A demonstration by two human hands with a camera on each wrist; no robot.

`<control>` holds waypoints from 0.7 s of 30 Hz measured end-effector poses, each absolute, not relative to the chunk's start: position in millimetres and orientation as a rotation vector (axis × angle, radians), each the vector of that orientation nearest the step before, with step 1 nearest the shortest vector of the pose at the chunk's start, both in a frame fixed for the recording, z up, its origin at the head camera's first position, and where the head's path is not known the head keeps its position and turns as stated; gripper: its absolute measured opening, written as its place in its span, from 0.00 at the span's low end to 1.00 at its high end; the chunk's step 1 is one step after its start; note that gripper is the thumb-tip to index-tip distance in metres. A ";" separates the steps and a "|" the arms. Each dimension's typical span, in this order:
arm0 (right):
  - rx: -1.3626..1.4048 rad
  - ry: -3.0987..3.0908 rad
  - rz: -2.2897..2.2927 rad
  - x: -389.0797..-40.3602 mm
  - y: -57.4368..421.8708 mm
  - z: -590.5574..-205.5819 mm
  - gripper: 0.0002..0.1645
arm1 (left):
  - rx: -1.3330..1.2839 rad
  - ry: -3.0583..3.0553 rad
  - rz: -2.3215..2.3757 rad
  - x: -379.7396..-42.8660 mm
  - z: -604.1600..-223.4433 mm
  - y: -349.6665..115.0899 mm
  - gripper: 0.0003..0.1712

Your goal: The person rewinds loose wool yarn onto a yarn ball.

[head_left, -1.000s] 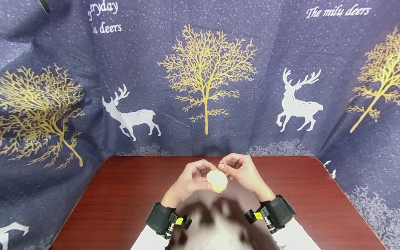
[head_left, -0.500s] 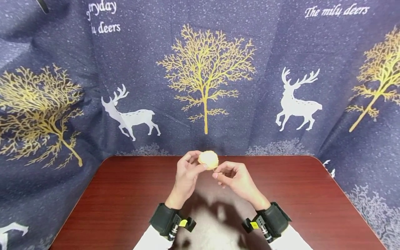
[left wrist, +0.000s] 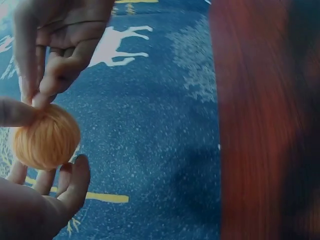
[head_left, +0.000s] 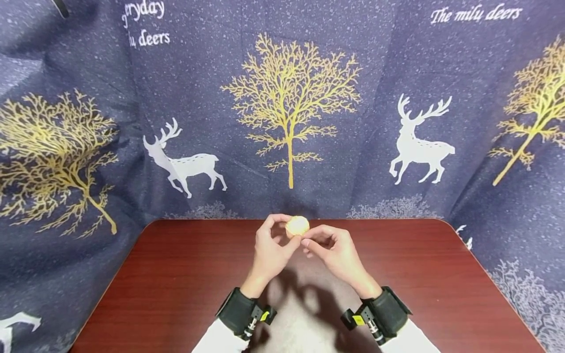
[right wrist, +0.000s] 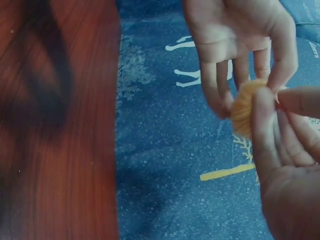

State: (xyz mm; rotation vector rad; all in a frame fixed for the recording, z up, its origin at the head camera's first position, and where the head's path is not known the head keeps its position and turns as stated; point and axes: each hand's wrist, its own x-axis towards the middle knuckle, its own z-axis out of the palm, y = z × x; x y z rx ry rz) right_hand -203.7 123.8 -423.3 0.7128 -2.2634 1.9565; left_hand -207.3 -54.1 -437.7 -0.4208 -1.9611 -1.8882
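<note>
A small ball of orange yarn (head_left: 297, 225), washed out to pale yellow in the head view, is held up over the far part of the table. My left hand (head_left: 270, 252) grips it, with the thumb on the near side and fingers curled behind, as the left wrist view shows on the wound yarn ball (left wrist: 47, 137). Right beside it, my right hand (head_left: 340, 251) pinches thumb and fingertips together at the ball's edge, where the yarn strand runs; the strand is mostly hidden by the fingertips. In the right wrist view the ball (right wrist: 243, 110) is partly covered by fingers.
The dark red wooden table (head_left: 176, 284) lies beneath both hands. Behind it hangs a dark blue cloth (head_left: 304, 201) printed with yellow trees and white deer. Each wrist wears a black strap with a camera.
The ball has moved up and left from between the hands, turning in my left hand. My right hand first dropped slightly, and its fingertips now meet the left thumb at the ball.
</note>
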 end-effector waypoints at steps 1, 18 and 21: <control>0.692 -2.267 1.958 -203.4 123.4 -423.9 0.07 | -0.434 -1.983 -1.841 -206.7 -438.8 -54.1 0.26; 0.567 -2.548 2.385 -225.3 142.6 -459.6 0.35 | -0.570 -2.289 -1.538 -218.5 -469.9 -54.8 0.34; 0.566 -2.728 2.225 -237.9 141.2 -470.1 0.34 | -0.575 -2.493 -1.366 -227.2 -479.9 -55.9 0.33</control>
